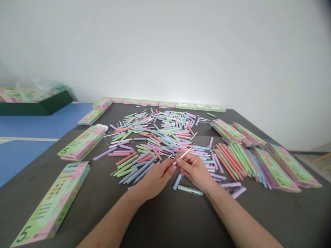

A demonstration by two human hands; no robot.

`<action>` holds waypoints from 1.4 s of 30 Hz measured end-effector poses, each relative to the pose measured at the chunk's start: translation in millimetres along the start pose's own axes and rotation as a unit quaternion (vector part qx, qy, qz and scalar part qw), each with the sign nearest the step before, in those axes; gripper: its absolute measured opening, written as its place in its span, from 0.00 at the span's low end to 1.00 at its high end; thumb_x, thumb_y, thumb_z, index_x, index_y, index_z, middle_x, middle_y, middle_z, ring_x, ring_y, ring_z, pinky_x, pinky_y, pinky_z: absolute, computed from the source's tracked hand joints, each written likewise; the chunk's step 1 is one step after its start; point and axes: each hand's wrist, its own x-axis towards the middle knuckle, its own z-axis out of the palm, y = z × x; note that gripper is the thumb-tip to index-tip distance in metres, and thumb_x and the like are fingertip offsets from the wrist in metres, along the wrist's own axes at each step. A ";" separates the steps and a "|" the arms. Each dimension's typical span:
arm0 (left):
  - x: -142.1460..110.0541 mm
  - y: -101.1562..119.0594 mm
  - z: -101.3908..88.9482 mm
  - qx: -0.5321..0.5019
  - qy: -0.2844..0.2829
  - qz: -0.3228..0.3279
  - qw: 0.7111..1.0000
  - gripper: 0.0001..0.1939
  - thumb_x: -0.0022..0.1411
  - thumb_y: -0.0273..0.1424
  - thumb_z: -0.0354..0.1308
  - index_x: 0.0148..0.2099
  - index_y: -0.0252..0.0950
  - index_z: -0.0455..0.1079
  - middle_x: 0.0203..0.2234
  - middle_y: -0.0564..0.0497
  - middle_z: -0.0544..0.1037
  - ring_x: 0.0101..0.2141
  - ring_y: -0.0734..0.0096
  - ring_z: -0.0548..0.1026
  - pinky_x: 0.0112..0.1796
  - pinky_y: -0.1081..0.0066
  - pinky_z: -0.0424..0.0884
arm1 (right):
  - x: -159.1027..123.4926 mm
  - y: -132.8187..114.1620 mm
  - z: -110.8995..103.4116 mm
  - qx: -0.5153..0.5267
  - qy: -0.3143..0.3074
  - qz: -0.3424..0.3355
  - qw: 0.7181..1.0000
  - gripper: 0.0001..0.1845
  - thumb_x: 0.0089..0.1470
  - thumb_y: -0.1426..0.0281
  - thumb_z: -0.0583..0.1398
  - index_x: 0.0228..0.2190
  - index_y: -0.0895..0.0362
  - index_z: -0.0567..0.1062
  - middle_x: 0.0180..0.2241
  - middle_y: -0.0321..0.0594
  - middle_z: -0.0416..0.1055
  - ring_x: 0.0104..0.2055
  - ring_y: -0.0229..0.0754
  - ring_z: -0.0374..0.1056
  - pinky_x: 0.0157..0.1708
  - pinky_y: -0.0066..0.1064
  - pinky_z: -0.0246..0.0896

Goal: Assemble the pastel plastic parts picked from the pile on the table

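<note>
- The right hand (195,170) is closed in a pinch, its fingertips (179,162) gripping the lower end of a thin white stick (183,155), which points up and to the far right.
- The left hand (155,179) is curled and closed, its fingertips (173,168) right against the right hand's. Whether they grip the stick too, I cannot tell (the fingers crowd that spot).
- The stick is held in the air over the dark table (165,220), just on the near side of a loose heap of pastel pens (155,137).
- A pinch this close to one end looks like the steady way to handle something so thin — wrists low, forearms apart, and fingertips doing the fine work.
- A pale blue pen (177,181) and a clear green pen (190,190) lie just beyond the reach of the fingers, on the near side of the hands.
- To the right, coloured pens lie side by side in a neat fan (230,162), next to a stack of pastel boxes (292,165) marked with a 5.
- More boxes sit at the near left (50,206) and along the far edge of the table (165,104).
- Beyond the far left corner, a dark green tray (38,106) rests on a blue surface (38,124).
</note>
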 end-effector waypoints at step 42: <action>4.1 -4.7 -3.0 -0.185 0.145 -0.056 0.970 0.16 0.65 0.42 0.44 0.30 0.37 0.57 0.17 0.60 0.54 0.16 0.81 0.52 0.17 0.78 0.49 | 40.6 -24.3 -64.1 -0.388 0.062 -0.078 0.916 0.17 0.58 0.59 0.54 0.40 0.59 0.73 0.33 0.39 0.74 0.32 0.39 0.67 0.33 0.29 0.60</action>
